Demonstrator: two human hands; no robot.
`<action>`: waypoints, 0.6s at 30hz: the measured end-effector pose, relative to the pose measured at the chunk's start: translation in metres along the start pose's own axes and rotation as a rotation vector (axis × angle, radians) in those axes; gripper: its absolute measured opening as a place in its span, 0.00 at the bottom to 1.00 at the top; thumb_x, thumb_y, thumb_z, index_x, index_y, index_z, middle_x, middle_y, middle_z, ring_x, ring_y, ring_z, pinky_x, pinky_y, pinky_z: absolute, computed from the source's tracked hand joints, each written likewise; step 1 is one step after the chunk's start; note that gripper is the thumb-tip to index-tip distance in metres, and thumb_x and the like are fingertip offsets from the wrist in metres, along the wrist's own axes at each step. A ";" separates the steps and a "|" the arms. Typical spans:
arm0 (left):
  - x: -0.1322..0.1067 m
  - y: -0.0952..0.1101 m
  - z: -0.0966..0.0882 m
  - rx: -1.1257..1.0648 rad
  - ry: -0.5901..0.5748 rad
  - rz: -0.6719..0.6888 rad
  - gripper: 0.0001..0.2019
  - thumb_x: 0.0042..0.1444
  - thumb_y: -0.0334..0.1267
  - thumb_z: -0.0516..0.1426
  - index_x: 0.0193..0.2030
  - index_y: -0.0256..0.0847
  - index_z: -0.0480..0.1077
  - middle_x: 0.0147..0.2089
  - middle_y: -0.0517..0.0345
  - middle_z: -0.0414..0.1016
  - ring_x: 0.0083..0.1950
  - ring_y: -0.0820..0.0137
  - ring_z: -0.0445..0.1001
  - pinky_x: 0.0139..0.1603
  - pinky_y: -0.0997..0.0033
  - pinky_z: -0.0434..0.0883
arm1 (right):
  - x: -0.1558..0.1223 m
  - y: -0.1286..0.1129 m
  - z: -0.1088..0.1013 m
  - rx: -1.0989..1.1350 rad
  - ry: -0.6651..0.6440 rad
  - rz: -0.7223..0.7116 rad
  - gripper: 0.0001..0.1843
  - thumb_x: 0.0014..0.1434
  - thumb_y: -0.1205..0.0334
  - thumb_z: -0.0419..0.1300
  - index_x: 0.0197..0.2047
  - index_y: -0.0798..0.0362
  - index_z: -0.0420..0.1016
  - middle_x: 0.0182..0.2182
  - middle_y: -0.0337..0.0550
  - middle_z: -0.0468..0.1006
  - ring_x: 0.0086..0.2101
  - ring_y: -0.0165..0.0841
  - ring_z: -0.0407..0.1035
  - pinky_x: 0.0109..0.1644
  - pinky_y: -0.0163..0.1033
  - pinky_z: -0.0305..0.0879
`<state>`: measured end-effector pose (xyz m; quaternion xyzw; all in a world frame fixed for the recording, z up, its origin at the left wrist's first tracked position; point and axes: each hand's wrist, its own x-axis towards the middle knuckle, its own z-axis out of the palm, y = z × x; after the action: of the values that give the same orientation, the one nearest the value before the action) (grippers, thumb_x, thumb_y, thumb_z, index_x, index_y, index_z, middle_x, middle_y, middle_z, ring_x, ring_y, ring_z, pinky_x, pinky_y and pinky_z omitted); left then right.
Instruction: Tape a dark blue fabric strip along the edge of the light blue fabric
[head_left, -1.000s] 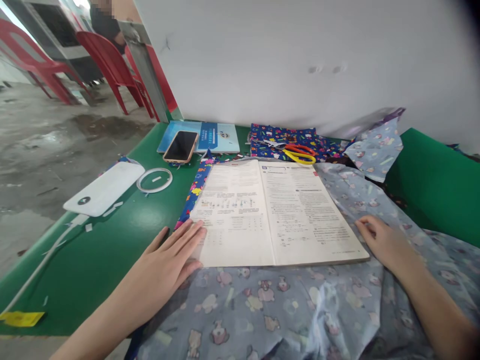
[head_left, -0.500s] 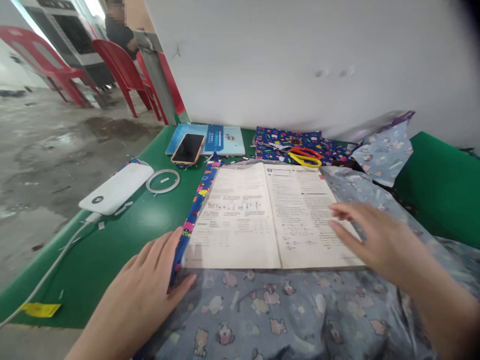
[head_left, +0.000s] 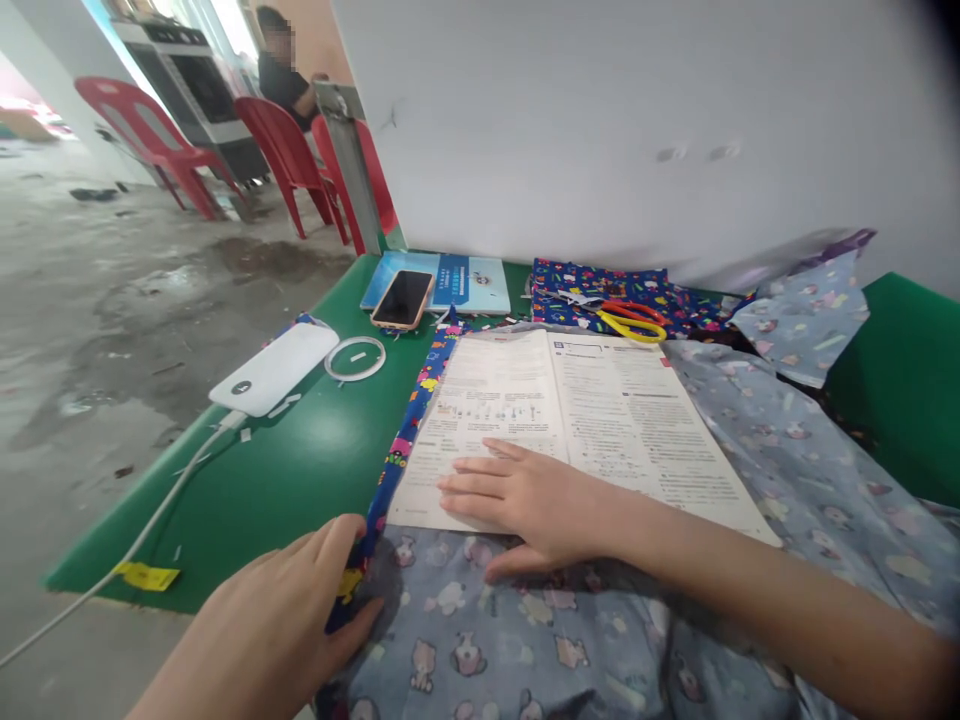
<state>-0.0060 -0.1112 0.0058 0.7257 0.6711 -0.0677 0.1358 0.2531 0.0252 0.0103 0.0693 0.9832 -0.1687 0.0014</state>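
Note:
An open book (head_left: 600, 420) with printed pages lies on pale blue wrapping paper with bear prints (head_left: 810, 480), on a green table (head_left: 292, 470). My right hand (head_left: 525, 495) lies flat across the book's left page, fingers stretched out and pointing left. My left hand (head_left: 300, 600) is at the near left corner of the paper, with fingers and thumb pinched on the paper's turned-up dark blue patterned edge (head_left: 405, 440).
At the back lie a phone (head_left: 403, 299) on a blue booklet (head_left: 465, 282), orange-and-yellow scissors (head_left: 626, 319) on dark blue paper, and a tape ring (head_left: 355, 358). A white power bank (head_left: 274, 355) with cable sits left. Red chairs (head_left: 292, 155) and a seated person are behind.
My right hand crossed from the book's right edge over to its left page. My left hand slid back off the page and took hold of the paper's edge. The view shifted left.

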 end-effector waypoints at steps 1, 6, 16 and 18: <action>0.000 0.000 0.000 -0.008 -0.013 0.001 0.13 0.58 0.49 0.50 0.42 0.44 0.65 0.36 0.52 0.78 0.36 0.59 0.78 0.32 0.66 0.68 | 0.003 0.001 0.002 0.009 -0.005 -0.011 0.37 0.63 0.42 0.53 0.68 0.55 0.55 0.66 0.52 0.58 0.67 0.41 0.48 0.70 0.57 0.37; 0.002 0.001 -0.006 0.004 -0.113 0.013 0.09 0.58 0.44 0.48 0.36 0.44 0.64 0.34 0.55 0.77 0.34 0.61 0.77 0.30 0.67 0.64 | 0.006 0.006 0.008 0.058 -0.012 -0.017 0.37 0.63 0.43 0.53 0.68 0.54 0.55 0.66 0.51 0.59 0.67 0.40 0.47 0.70 0.56 0.34; -0.002 -0.006 -0.011 0.058 -0.116 -0.010 0.13 0.60 0.42 0.45 0.29 0.44 0.64 0.27 0.57 0.73 0.28 0.64 0.72 0.28 0.66 0.60 | -0.001 0.007 0.010 0.116 0.011 -0.002 0.33 0.65 0.46 0.50 0.68 0.53 0.57 0.66 0.49 0.59 0.67 0.37 0.47 0.71 0.54 0.35; -0.002 -0.004 -0.010 0.034 -0.097 0.009 0.14 0.61 0.42 0.45 0.28 0.44 0.65 0.27 0.56 0.73 0.29 0.63 0.73 0.30 0.65 0.61 | 0.000 0.007 0.009 0.109 0.007 -0.004 0.33 0.65 0.46 0.50 0.68 0.53 0.56 0.66 0.49 0.59 0.67 0.38 0.47 0.71 0.54 0.35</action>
<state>-0.0108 -0.1098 0.0157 0.7267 0.6592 -0.1136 0.1562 0.2541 0.0290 -0.0006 0.0679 0.9727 -0.2219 -0.0060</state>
